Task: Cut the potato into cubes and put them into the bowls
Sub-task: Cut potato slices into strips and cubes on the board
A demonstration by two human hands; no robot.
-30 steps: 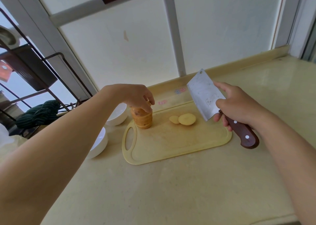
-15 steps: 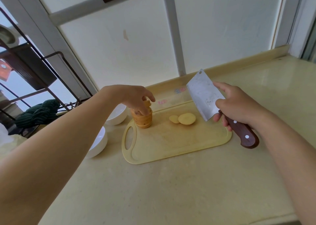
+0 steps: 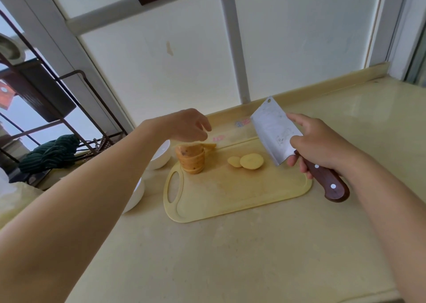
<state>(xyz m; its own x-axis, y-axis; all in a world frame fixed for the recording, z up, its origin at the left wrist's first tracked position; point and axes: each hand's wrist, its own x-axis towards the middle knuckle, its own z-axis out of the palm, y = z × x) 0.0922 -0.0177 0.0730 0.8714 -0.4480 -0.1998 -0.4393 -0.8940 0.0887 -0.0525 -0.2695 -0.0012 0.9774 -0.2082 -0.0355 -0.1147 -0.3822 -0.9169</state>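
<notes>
Potato, sliced: stack of rounds at the handle end of the cutting board, two loose slices mid-board, white bowls just beside; left hand hovers above the stack, fingers loose, empty; right hand grips the raised cleaver; cubing apparently next, stack needing steadying first

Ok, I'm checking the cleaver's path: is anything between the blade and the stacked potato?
Two loose slices lie flat on the cutting board between the cleaver in the right hand and the potato stack. The left hand hangs open directly above the stack.
</notes>
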